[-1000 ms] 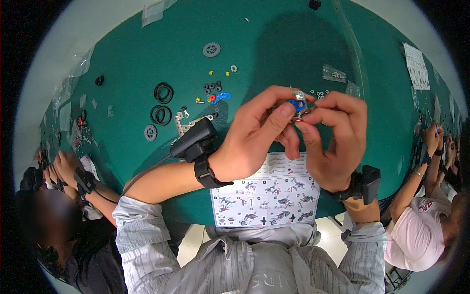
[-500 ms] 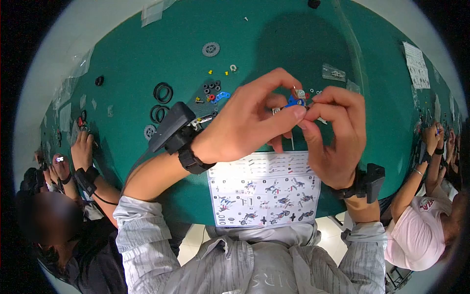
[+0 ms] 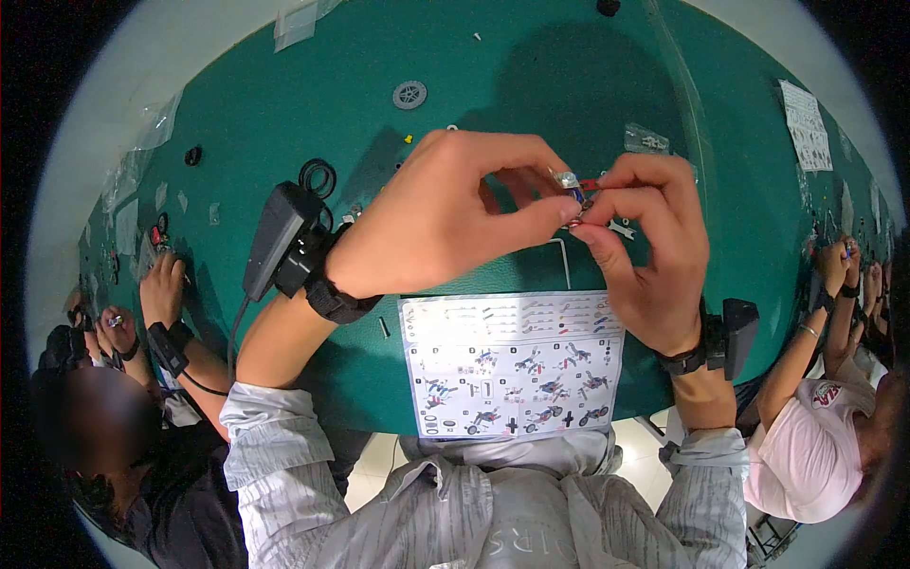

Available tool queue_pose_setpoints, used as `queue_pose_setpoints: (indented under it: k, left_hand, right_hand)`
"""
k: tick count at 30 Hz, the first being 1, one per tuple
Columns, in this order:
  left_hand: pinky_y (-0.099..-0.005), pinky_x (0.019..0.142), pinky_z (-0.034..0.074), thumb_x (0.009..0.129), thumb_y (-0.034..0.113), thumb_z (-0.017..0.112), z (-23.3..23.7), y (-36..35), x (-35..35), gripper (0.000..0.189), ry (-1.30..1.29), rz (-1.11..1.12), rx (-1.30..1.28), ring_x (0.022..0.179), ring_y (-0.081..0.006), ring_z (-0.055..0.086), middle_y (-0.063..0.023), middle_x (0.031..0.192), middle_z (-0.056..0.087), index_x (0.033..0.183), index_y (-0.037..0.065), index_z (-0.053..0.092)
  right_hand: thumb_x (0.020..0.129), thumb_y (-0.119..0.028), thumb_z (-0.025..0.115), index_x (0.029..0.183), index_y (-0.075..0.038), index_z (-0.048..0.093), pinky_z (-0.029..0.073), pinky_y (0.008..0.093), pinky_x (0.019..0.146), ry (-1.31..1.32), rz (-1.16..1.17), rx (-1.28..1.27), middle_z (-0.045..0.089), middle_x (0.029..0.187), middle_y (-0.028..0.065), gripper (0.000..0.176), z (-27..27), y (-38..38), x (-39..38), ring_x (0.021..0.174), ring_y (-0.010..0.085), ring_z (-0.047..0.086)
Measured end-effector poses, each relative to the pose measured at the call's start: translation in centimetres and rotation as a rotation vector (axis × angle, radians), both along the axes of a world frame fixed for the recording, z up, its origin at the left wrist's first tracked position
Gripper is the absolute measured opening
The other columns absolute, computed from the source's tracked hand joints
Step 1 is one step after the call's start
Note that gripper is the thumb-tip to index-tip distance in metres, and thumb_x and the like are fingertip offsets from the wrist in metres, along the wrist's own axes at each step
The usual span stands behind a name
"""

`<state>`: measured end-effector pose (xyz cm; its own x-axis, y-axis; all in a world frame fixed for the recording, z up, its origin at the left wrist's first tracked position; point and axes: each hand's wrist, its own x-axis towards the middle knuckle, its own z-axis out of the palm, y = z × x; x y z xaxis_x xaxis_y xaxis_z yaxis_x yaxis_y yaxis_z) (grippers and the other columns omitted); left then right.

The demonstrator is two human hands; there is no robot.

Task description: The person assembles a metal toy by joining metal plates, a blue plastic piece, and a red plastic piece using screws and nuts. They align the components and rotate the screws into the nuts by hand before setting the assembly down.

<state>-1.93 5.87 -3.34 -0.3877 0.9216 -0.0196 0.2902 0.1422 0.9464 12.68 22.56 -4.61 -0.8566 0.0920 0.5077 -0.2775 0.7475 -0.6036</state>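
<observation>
Above the instruction sheet point(image 3: 512, 370), my left hand point(image 3: 455, 209) pinches a small assembly point(image 3: 573, 188) with blue and silver parts between thumb and fingers. My right hand point(image 3: 654, 247) is closed at the assembly's right side, with a red piece point(image 3: 590, 185) at its fingertips. Fingers partly hide the assembly, so its exact shape cannot be made out. Just below the hands lies an L-shaped hex key point(image 3: 566, 264). A small grey wrench point(image 3: 623, 229) is beside my right fingers.
A grey wheel point(image 3: 409, 95) and black rings point(image 3: 318, 177) lie on the green table point(image 3: 531, 76). Near my right hand is a plastic bag point(image 3: 646, 139) of small parts. Co-workers' hands point(image 3: 163, 289) are at left, others point(image 3: 836, 268) at right.
My left hand and forearm have shifted, covering most of the loose parts and exposing the hex key and a screw. The assembly has turned, and a red piece now shows at my right fingertips.
</observation>
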Motion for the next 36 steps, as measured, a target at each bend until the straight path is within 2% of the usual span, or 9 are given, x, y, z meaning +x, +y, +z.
queue_pose_setpoints:
  k: [14,20,26,32,36]
  left_hand:
    - [-0.0219,0.061,0.049,0.089,0.012,0.071,-1.1,-0.1,-0.1,0.022,0.078,0.004,0.049,0.073,-0.0068,0.065,-0.0062,0.088,0.072,0.108,0.001,0.071]
    - [-0.0212,0.057,0.047,0.084,0.008,0.075,-0.5,-0.1,-0.1,0.03,0.09,-0.063,0.046,0.078,-0.0065,0.065,-0.0036,0.093,0.071,0.113,0.002,0.069]
    - [-0.0199,0.059,0.045,0.081,0.007,0.076,-1.5,-0.1,0.2,0.037,0.023,-0.012,0.06,0.082,-0.0053,0.063,0.0002,0.094,0.07,0.116,0.004,0.067]
    - [-0.0192,0.061,0.047,0.079,0.004,0.075,-1.7,0.1,0.8,0.036,-0.047,0.046,0.079,0.08,-0.0053,0.063,0.0016,0.091,0.069,0.114,0.005,0.064]
    - [-0.0201,0.061,0.05,0.077,0.004,0.074,-1.7,0.1,0.9,0.037,0.031,0.036,0.105,0.08,-0.0067,0.066,-0.0003,0.092,0.069,0.112,0.005,0.062]
  right_hand:
    - [0.075,0.006,0.076,0.092,-0.001,0.061,0.051,0.0328,0.076,-0.02,0.029,-0.035,0.056,0.105,0.0148,0.023,-0.2,-0.5,0.1,0.089,0.0272,0.061]
    - [0.076,0.006,0.076,0.092,-0.001,0.061,0.051,0.0321,0.074,-0.021,0.009,-0.031,0.056,0.104,0.0147,0.023,0.1,-0.3,0.0,0.087,0.0263,0.061]
    - [0.076,0.004,0.075,0.092,-0.001,0.061,0.05,0.034,0.076,0.002,-0.014,0.034,0.056,0.104,0.0152,0.021,0.1,-0.1,0.1,0.091,0.029,0.059]
    - [0.077,0.002,0.074,0.092,0.0,0.061,0.05,0.0347,0.076,-0.003,-0.038,0.049,0.056,0.104,0.0158,0.02,0.1,-0.4,0.2,0.092,0.0299,0.059]
    - [0.078,0.002,0.073,0.092,0.0,0.06,0.05,0.0349,0.076,-0.003,-0.047,0.059,0.056,0.105,0.0158,0.019,0.0,-0.7,0.4,0.092,0.03,0.058]
